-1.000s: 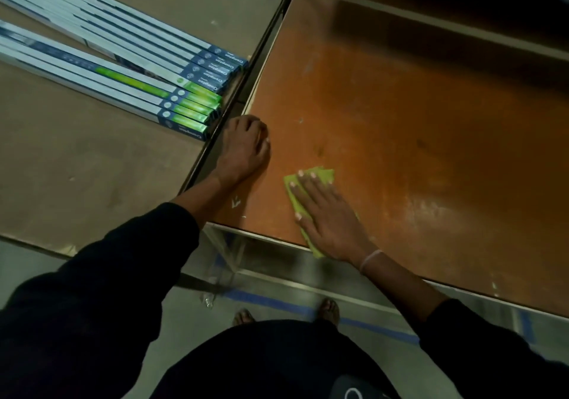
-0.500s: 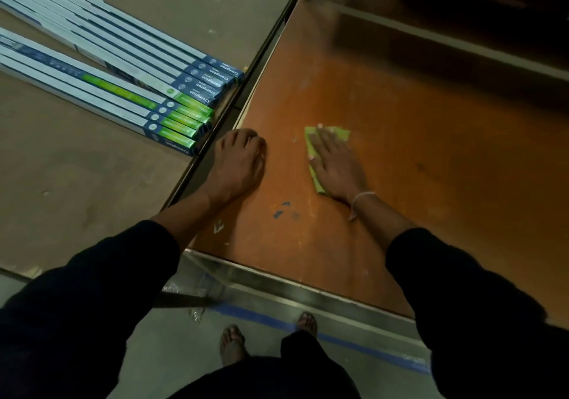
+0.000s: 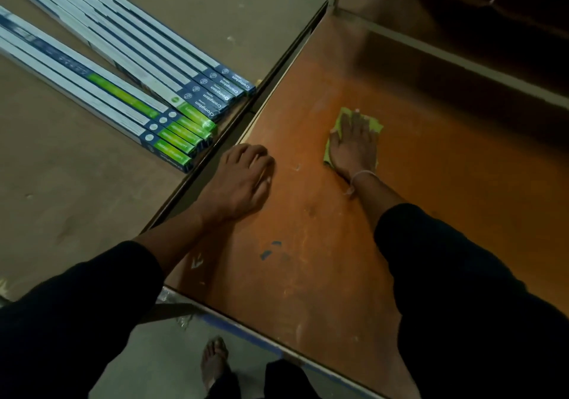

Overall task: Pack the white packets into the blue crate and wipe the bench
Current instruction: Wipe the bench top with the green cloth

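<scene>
From the head view we see our right hand [image 3: 354, 146] pressed flat, fingers spread, on a green cloth [image 3: 376, 126] lying on the orange bench [image 3: 308, 275]; our left hand [image 3: 237, 183] rests palm down near the bench's left edge, fingers loosely curled, gripping nothing; long boxed packets [image 3: 129, 84] lie side by side on the neighbouring brown table [image 3: 77, 207], just beside the bench

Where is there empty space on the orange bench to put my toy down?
The orange bench is bare to the right of the right hand pressing the green cloth, and near the front edge between the sleeves. It is tighter between the left hand and the right. The long boxes crowd the neighbouring table.
</scene>
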`<state>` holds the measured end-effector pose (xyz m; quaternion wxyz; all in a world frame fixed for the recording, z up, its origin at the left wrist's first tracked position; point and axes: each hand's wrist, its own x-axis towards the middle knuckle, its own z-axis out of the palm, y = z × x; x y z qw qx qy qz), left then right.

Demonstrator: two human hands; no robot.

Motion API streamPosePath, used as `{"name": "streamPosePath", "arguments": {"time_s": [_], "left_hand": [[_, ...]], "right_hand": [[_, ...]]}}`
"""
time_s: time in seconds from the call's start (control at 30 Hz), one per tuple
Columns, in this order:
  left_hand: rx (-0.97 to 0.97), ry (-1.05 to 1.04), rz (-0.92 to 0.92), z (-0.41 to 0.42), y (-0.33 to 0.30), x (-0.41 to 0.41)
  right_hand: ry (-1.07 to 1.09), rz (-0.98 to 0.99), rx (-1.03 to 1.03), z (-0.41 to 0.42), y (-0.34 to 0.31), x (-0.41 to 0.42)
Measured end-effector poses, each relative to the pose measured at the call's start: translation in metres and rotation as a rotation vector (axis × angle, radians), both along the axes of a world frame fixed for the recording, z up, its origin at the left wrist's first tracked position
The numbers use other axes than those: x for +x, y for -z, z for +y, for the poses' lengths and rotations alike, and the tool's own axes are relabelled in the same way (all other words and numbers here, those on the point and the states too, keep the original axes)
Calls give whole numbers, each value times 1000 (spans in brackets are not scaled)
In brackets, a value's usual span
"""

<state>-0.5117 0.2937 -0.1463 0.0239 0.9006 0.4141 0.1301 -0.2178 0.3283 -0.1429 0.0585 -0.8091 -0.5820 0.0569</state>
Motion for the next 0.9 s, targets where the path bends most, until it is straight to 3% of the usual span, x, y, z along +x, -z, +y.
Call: {"name": "streamPosePath", "arguments": {"time_s": [0.1,0.17,0.3,0.47,0.63,0.77,0.83,0.9], "left_hand": [[2,-2,-6,-1,0,1],[-10,-3,-7,-1,0,1],[-21,-11,-5,0,0,1],[-24,-18,-3,4,4,1],[-51,-27,11,3,0,2],[-58,-37,10,2,0,1],[-55,-33,-11,2,0,2],[-54,-40,-31,1,0,2]], "right_hand": [[-322,-39,11,19,3,7],[-243,-43,15,37,1,21],[125,20,-11,75,0,27],[-348,-57,41,107,4,21],[13,-2,28,137,1,13],[-431,-48,83,149,0,-13],[-425,-58,65,161,-1,-4],[-247,-72,79,175,1,0]]}}
